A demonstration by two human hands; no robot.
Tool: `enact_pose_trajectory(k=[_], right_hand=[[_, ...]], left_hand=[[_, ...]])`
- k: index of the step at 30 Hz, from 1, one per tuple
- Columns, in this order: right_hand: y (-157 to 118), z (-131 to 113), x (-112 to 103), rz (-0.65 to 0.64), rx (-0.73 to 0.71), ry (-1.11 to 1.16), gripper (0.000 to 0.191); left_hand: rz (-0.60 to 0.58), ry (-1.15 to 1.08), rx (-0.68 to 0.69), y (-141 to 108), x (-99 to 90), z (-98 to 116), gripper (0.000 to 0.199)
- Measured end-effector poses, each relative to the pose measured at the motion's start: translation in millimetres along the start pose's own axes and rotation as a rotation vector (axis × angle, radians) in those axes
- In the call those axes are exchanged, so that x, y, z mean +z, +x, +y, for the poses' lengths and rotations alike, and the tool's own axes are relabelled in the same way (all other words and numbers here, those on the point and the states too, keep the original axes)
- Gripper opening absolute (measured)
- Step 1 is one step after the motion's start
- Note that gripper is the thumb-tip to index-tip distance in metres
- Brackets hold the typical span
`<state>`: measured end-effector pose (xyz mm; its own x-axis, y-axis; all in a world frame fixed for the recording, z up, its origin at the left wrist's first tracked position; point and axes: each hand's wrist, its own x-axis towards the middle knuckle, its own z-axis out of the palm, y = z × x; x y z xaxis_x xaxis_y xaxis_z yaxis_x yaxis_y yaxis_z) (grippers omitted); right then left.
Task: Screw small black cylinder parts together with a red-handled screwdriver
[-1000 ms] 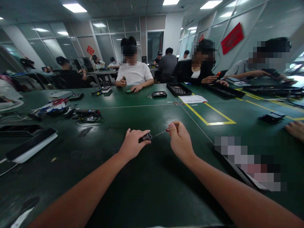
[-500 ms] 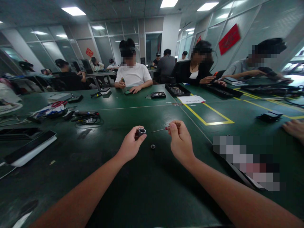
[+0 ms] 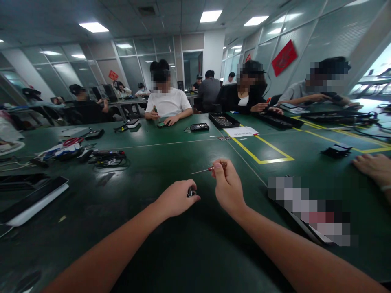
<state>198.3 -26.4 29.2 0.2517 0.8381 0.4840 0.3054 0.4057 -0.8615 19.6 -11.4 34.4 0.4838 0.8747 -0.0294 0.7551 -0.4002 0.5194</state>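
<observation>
My left hand is low over the table, fingers curled around a small dark cylindrical part with a shiny rim. A small round dark piece shows between its thumb and fingertips; whether they grip it or only reach around it I cannot tell. My right hand holds a screwdriver by its reddish-brown handle. The thin metal shaft points left, above and apart from the left hand's fingers.
A dark green table stretches ahead. Tangled cables and a black-and-white device lie to the left. At the right are a blurred-out flat item and a co-worker's hand. Black trays stand farther back, where co-workers sit.
My left hand has moved down and right with the cylindrical part, turning over onto the spot where the small round piece lay. The right hand still holds the screwdriver, nearly unmoved. The view tilted slightly up.
</observation>
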Motion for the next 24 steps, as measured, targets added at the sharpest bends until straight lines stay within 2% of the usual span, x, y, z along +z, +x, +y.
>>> enact_pose_trajectory(k=[2, 5, 8, 11, 14, 17, 20, 22, 24], right_hand=[[-0.1, -0.5, 0.0, -0.005, 0.005, 0.003, 0.021], [-0.6, -1.3, 0.0, -0.018, 0.025, 0.001, 0.022], [-0.8, -1.6, 0.0, -0.027, 0.034, -0.006, 0.023], [-0.9, -1.7, 0.0, -0.036, 0.036, -0.005, 0.023], [-1.6, -1.9, 0.1, -0.044, 0.043, 0.012, 0.023], [-2.4, -1.2, 0.4, -0.045, 0.040, 0.029, 0.024], [-2.5, 0.3, 1.0, -0.052, 0.040, 0.036, 0.024], [-2.3, 1.1, 1.3, -0.059, 0.043, 0.029, 0.025], [-2.1, 1.5, 1.5, -0.066, 0.046, 0.023, 0.026]], left_hand=[[-0.022, 0.097, -0.024, 6.6, 4.4, -3.2, 0.031], [-0.061, 0.185, 0.012, 10.9, 6.2, -4.5, 0.026], [-0.071, 0.208, 0.035, 6.4, 4.4, -1.4, 0.019], [-0.046, 0.169, -0.007, -2.5, 1.2, -2.5, 0.016], [-0.019, 0.047, -0.059, -10.4, -5.4, -14.0, 0.016], [0.006, -0.127, -0.110, -19.1, -19.8, -33.3, 0.025], [0.035, -0.361, -0.276, -34.2, -41.1, -54.5, 0.035], [0.131, -0.536, -0.362, -49.5, -56.6, -67.9, 0.039], [0.278, -0.710, -0.436, -68.6, -71.6, -79.6, 0.038]])
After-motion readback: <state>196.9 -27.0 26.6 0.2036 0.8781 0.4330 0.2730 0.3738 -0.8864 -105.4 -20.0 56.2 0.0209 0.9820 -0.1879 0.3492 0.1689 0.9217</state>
